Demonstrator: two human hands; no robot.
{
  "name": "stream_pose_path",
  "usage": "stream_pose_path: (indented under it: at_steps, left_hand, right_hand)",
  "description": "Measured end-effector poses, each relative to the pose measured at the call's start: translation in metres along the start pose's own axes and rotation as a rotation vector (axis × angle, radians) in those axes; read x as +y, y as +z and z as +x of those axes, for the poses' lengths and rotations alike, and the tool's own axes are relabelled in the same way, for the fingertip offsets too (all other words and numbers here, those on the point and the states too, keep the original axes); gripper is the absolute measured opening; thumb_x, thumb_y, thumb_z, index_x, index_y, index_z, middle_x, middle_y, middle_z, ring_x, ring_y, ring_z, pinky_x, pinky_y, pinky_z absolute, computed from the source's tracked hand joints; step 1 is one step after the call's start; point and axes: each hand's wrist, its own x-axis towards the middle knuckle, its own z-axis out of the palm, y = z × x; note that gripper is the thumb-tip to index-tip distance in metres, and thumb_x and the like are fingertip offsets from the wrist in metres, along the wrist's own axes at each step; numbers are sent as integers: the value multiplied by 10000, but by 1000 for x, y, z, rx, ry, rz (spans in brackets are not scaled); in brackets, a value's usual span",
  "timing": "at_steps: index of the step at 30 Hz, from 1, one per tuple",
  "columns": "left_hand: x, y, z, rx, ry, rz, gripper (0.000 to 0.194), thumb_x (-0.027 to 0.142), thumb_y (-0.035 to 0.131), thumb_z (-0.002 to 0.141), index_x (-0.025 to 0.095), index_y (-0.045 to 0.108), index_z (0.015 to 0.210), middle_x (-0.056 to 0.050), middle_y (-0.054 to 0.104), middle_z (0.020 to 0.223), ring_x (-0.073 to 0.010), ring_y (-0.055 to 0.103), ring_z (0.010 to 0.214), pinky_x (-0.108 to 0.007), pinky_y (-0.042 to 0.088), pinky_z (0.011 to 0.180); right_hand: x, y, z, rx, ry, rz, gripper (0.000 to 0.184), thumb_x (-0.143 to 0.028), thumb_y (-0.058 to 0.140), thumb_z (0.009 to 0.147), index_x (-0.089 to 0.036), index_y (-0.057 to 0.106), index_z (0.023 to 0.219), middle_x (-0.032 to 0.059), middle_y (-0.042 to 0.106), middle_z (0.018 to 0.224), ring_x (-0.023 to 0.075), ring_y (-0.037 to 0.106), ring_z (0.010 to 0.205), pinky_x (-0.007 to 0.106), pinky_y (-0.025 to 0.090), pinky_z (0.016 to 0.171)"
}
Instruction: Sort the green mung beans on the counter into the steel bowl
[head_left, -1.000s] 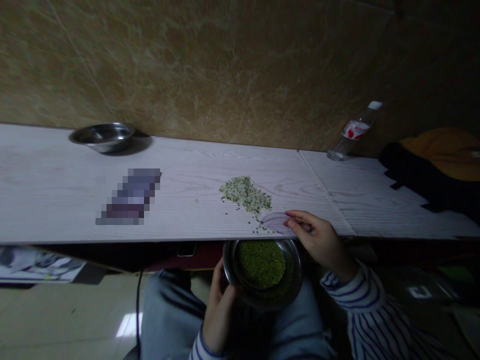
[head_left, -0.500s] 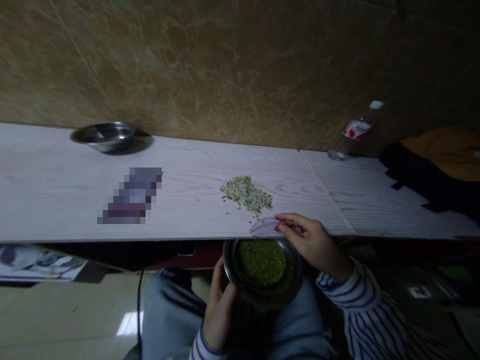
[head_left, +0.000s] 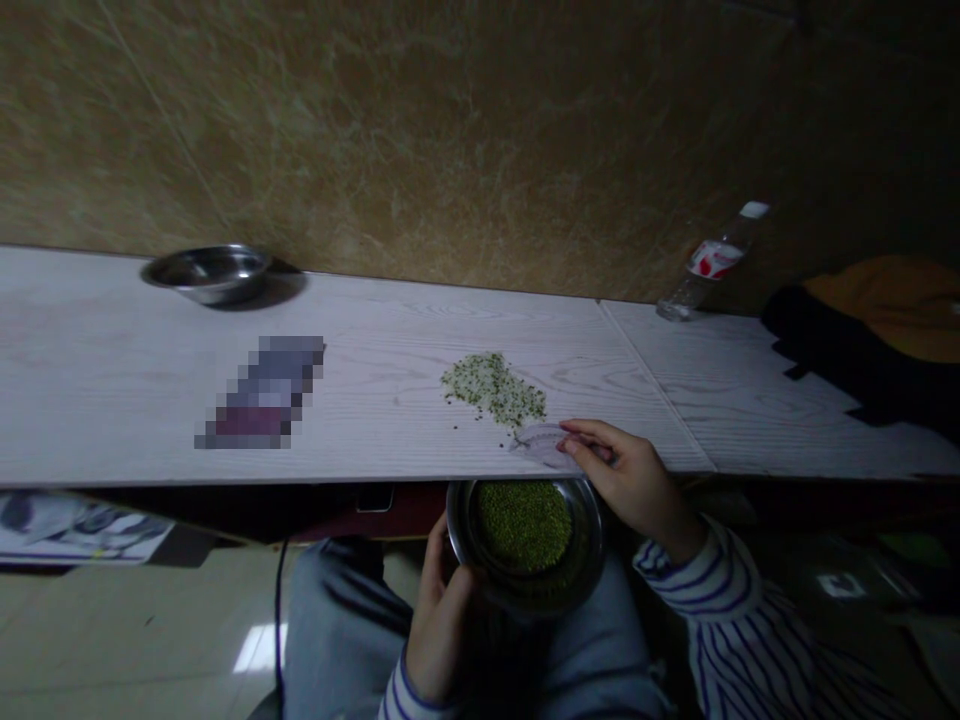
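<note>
My left hand grips the left rim of a steel bowl, held below the table's front edge above my lap. Green mung beans cover the bowl's bottom. In my right hand a clear, half-round plastic piece, much like a protractor, is pinched between thumb and fingers. It is low at the table's front edge, just above the bowl's far rim. Beyond its tip lies a spread-out pile of white grains mixed with green beans, with a few stray beans nearer me.
A second steel bowl stands at the back left, and a blurred-out flat object lies in front of it. Against the wall leans a plastic bottle. Dark and orange cloth covers the right end of the white table.
My right hand has moved the plastic piece slightly right and away from me, toward the pile. The left hand and the bowl stay where they were.
</note>
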Motion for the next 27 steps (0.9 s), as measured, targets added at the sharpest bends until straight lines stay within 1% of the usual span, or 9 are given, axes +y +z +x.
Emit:
stream_pose_path:
  at_steps: [3,7,11,14,15,18,21,23,27]
  left_hand:
    - [1,0,0,3,-6,-1,506,267,704,672,229,643,1172,-67,668,1201,-284,521,1226,-412,351,1066]
    - [-1,-2,0,5,-6,-33,503,253,708,681,230,633,1177,-61,669,1204,-270,533,1220,-396,344,1074]
    - [-4,-7,2,8,-1,-42,530,299,720,689,231,620,1205,-70,666,1223,-278,525,1231,-405,348,1071]
    - [-5,-11,4,-25,0,-26,565,295,736,667,248,618,1217,-59,655,1253,-282,501,1254,-394,364,1061]
    - [-4,-12,5,-60,-12,-18,574,265,748,642,251,626,1203,-53,656,1253,-280,501,1254,-383,369,1057]
    - [0,-13,4,12,11,-61,579,246,705,653,248,610,1225,-49,677,1207,-285,523,1227,-392,390,1039]
    - [7,-12,2,65,-30,-61,638,220,681,654,241,568,1281,-51,687,1167,-289,537,1206,-401,421,1003]
    - [11,-12,2,75,-46,-71,676,203,671,651,242,536,1312,-50,680,1174,-284,540,1201,-395,432,986]
    - [16,-17,3,59,-30,-105,709,197,661,647,232,502,1337,-52,665,1203,-271,541,1192,-370,429,981]
  right_hand:
    - [6,0,5,-2,13,-10,267,-297,604,829,-177,722,1036,77,759,912,202,708,821,325,579,768]
    - [12,-4,10,33,33,5,278,-313,619,821,-180,717,1044,87,756,946,222,709,858,359,570,808]
    - [9,-4,12,64,29,24,284,-309,618,822,-176,710,1056,89,758,939,231,711,868,368,569,813]
    - [3,0,17,68,5,-5,285,-319,609,827,-176,713,1051,89,756,961,231,709,877,360,567,807]
    - [1,3,19,67,-5,-18,286,-322,607,828,-178,713,1052,89,755,970,231,708,882,358,565,806]
    - [-6,12,28,52,-41,-46,292,-319,594,834,-194,706,1073,80,754,974,225,706,887,349,563,798]
    - [-15,20,37,24,-73,-82,291,-295,575,840,-206,703,1087,69,758,940,217,711,864,337,563,784]
    - [-19,24,42,9,-82,-126,293,-280,563,843,-204,704,1088,67,760,930,218,714,853,337,562,774]
    - [-24,27,44,-13,-94,-191,287,-261,549,845,-207,711,1075,62,763,923,214,713,838,336,557,768]
